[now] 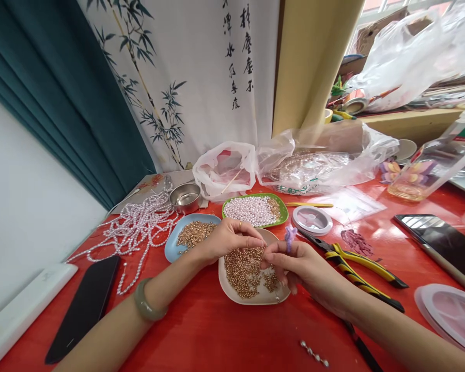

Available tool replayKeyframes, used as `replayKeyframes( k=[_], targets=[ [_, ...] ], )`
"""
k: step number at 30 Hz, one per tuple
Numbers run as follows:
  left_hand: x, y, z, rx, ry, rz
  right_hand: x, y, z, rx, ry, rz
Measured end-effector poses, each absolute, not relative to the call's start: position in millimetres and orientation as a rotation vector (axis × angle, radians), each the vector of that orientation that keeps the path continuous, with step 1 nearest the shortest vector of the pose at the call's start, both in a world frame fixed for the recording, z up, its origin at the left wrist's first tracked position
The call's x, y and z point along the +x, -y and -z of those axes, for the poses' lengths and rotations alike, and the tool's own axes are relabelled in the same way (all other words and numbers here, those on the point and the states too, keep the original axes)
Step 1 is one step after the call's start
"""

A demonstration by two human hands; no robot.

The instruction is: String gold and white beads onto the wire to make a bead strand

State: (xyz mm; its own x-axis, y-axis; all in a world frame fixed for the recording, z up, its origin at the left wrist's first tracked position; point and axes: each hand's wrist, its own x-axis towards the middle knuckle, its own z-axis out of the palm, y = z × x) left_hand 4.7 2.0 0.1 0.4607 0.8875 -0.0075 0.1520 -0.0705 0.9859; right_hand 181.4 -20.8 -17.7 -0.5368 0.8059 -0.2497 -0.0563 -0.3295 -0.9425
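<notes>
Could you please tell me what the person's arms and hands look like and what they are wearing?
Both forearms are bare, with no sleeves in view. The left hand has a thin gold ring on one finger, and its wrist carries a smooth pale green bangle. The right hand shows no ring or wristband.

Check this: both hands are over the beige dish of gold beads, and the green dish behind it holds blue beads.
Wrong colour. The head view shows the green dish holding pale pearl beads, not blue. Left hand and right hand, pinching a purple piece, are over the beige dish of gold beads.
</notes>
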Motion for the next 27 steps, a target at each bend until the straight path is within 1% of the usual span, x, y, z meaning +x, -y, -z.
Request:
replayKeyframes(
  k=[5,9,13,18,27],
  targets=[
    [-2,-10,2,1.691,-1.134,-0.743,181,19,18,-1.027,1.327,-1.929],
    [-15,-23,4,2.048,-1.395,-0.800,180,19,17,-1.018,1.318,-1.936],
    [-25,-35,3,2.341,-1.525,-0.720,179,20,16,-1.013,1.334,-1.925],
    [-29,-43,0,2.503,-1.551,-0.561,178,22,14,-1.051,1.324,-1.883],
    [-37,-56,-3,2.664,-1.407,-0.328,179,21,20,-1.033,1.281,-1.928]
  ],
)
